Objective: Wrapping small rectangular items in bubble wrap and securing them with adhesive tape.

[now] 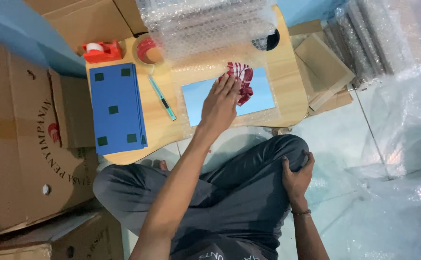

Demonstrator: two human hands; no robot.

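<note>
My left hand (219, 103) lies flat, fingers together, pressing a red and white cloth (244, 77) onto a rectangular mirror-like panel (263, 95) that reflects pale blue. The panel lies on a sheet of bubble wrap on a small wooden lap table (290, 67). My right hand (296, 175) rests on my right knee, fingers curled over the grey trouser leg, holding nothing. I sit cross-legged in front of the table.
A stack of blue boards with dark squares (116, 108) sits on the table's left, with a teal utility knife (162, 98) beside it. Behind are a tape roll (145, 49), a red tape dispenser (102, 50) and folded bubble wrap (205, 24). Cardboard boxes (18, 144) stand to the left, more bubble wrap (403, 120) to the right.
</note>
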